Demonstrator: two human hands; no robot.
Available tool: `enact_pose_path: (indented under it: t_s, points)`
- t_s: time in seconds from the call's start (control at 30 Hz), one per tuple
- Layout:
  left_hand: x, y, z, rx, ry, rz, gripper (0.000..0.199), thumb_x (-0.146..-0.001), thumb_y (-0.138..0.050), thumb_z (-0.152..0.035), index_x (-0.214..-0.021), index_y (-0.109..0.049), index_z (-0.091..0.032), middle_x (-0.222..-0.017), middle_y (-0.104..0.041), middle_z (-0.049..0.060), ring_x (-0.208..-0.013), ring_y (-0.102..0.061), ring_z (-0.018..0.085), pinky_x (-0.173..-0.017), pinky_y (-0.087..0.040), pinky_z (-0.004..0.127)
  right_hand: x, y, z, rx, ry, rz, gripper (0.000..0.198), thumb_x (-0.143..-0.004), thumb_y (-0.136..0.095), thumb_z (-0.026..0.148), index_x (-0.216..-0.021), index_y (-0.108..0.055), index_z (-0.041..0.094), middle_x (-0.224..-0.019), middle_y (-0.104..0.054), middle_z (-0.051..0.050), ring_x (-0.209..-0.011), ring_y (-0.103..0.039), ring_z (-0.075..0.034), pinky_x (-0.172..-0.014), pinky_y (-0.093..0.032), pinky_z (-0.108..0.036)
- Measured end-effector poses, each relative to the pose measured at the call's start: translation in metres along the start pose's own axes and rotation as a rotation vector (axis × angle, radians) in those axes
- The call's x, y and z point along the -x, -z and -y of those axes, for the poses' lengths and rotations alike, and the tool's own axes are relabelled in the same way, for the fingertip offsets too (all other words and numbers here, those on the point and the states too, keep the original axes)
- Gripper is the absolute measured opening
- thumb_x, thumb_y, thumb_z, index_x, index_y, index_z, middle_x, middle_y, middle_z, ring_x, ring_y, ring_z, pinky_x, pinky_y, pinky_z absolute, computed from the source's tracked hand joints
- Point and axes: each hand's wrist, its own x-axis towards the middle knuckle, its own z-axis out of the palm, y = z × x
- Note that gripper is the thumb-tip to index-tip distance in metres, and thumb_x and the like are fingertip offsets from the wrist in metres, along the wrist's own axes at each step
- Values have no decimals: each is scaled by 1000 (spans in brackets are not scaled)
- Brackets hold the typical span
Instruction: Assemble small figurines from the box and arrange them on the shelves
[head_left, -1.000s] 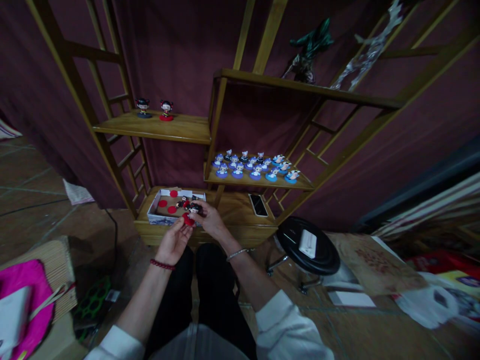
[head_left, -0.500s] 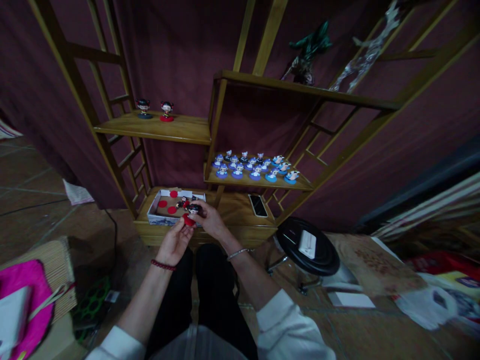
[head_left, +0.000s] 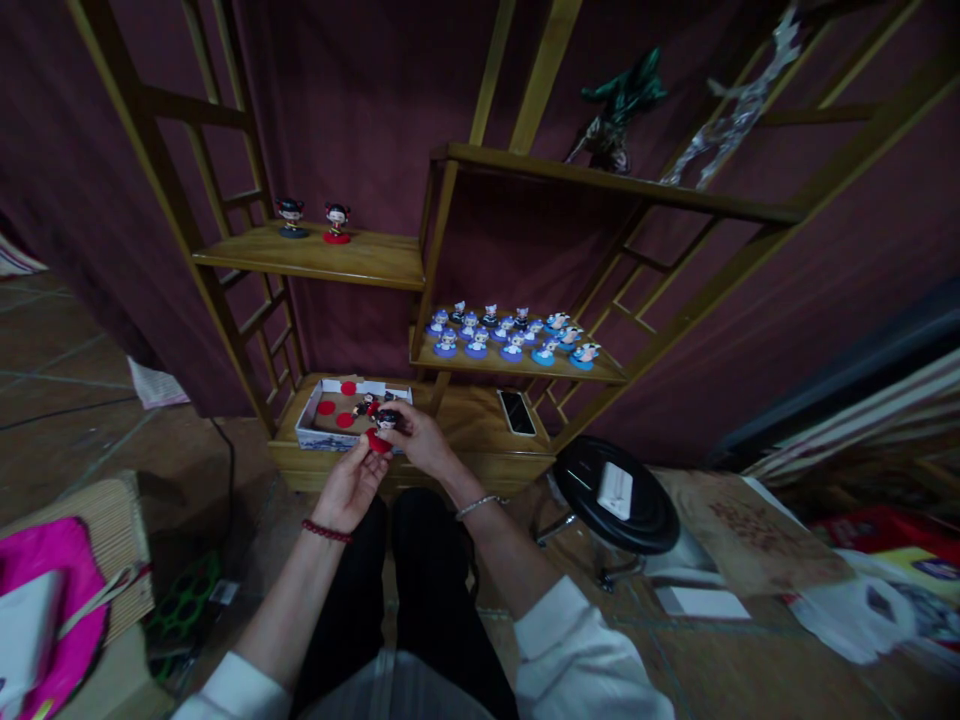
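Observation:
Both hands meet in front of the box, at a small black-haired figurine (head_left: pixel 388 421) and a round red base (head_left: pixel 376 441). My left hand (head_left: pixel 352 488) pinches the base from below. From the right side, the fingers of my right hand (head_left: pixel 421 440) close around the figurine. The figurine stands at the base, but whether the two are joined I cannot tell. Just behind is a shallow open box (head_left: pixel 315 442) on the low wooden surface. Several red discs (head_left: pixel 326 408) lie in it, beside dark-and-red figurines (head_left: pixel 367 404) partly hidden by my right hand.
Two figurines (head_left: pixel 337 222) stand on the left shelf (head_left: pixel 360 258); several purple and blue ones (head_left: pixel 477 343) fill the middle shelf. A phone (head_left: pixel 517 412) lies right of the box. Statues (head_left: pixel 619 110) stand above. A black stool (head_left: pixel 645 500) is at right.
The view has shifted very slightly. My hands hold the figurine and the red base in almost the same position as before.

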Motion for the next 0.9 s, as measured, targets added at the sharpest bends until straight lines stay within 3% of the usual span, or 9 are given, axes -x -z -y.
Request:
enact_pose_path:
  t_s: [0.63,0.9]
  points:
    - [1,2,0,67,-31,17,16,-82,-47,-11,-75,-62,-11,-71,-64,5,-67,-61,11,-63,-50,20,0,-3,1,14,11,-11,33,-68,-60,23,-101,-53,21,-94,-60,0,-83,-57,-14,-79,-44,-28]
    - [6,-3,0,79,8,3,21,-85,-41,-13,-78,-62,-11,-70,-63,6,-69,-60,12,-63,-50,21,1,-3,8,12,21,44,31,-70,-57,23,-101,-53,20,-94,-58,0,-82,-56,-12,-77,-45,-26]
